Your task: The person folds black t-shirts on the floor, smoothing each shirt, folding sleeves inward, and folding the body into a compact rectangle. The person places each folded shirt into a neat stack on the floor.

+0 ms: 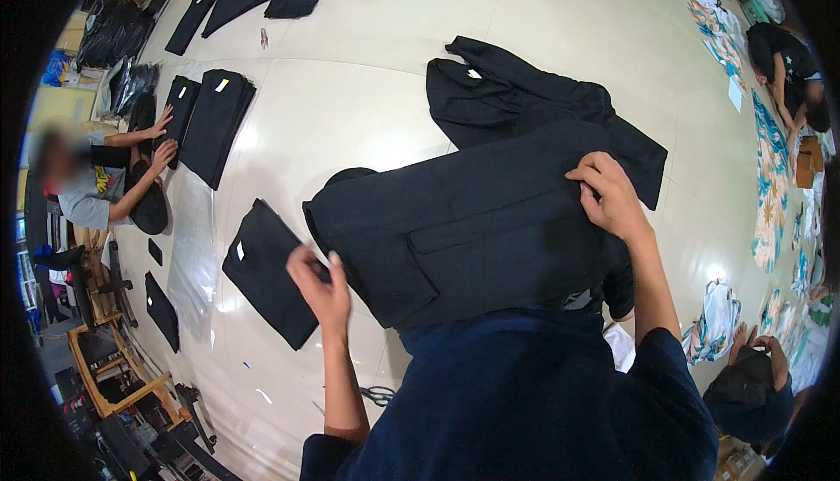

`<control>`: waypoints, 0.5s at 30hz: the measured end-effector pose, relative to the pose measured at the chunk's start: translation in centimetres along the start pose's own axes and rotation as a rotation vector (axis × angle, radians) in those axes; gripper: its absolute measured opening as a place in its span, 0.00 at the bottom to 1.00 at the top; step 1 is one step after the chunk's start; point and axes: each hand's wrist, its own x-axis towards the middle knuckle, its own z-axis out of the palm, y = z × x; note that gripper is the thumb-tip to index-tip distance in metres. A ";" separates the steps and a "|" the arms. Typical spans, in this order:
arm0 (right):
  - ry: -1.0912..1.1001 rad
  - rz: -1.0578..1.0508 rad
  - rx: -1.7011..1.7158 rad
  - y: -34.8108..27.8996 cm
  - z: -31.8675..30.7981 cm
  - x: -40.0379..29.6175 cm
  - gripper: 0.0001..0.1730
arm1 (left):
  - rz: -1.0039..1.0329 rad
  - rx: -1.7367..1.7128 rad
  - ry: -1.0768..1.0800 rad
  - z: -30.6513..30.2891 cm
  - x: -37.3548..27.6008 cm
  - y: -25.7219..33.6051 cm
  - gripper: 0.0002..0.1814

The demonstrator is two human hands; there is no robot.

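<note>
A black garment (499,218) lies spread across my lap, with a long seam and stitched panel lines showing. My right hand (607,195) pinches its cloth near the right end. My left hand (325,284) is at the garment's lower left, thumb and fingers apart, slightly blurred; whether it touches the cloth is hard to tell. Beyond the lap, more black clothing (518,90) with a pale label lies crumpled on the floor. A folded black garment (266,271) with a pale label rests on the floor, just left of my left hand.
At left a seated person's hands rest on a folded black garment (180,103), beside a folded stack (220,126) and clear plastic sheets (192,251). Scissors (377,395) lie near my left elbow. Small snips (264,38) lie farther off. Two people sit at right near patterned cloth (769,185).
</note>
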 end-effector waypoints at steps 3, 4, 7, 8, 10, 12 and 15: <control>-0.001 -0.010 0.023 0.0 0.1 0.2 0.15 | -0.076 0.012 0.107 2.8 5.3 -2.3 0.24; 0.007 -0.018 0.002 0.1 0.1 0.2 0.14 | -0.030 0.075 0.113 3.5 7.0 -2.9 0.23; 0.024 -0.024 -0.047 0.4 0.1 -0.1 0.14 | -0.110 0.092 -0.038 4.3 9.6 -4.2 0.18; 0.032 -0.028 -0.062 0.5 0.2 -0.3 0.14 | -0.181 0.059 -0.119 4.5 10.1 -4.5 0.16; 0.050 -0.024 -0.078 0.7 0.4 -0.5 0.14 | -0.083 0.108 -0.107 4.7 10.5 -5.2 0.14; 0.067 -0.024 -0.078 0.9 0.5 -0.6 0.15 | -0.039 0.194 -0.095 4.6 10.4 -6.1 0.14; 0.057 -0.010 -0.061 1.1 0.6 -0.7 0.15 | -0.002 0.209 -0.129 4.1 10.0 -7.7 0.17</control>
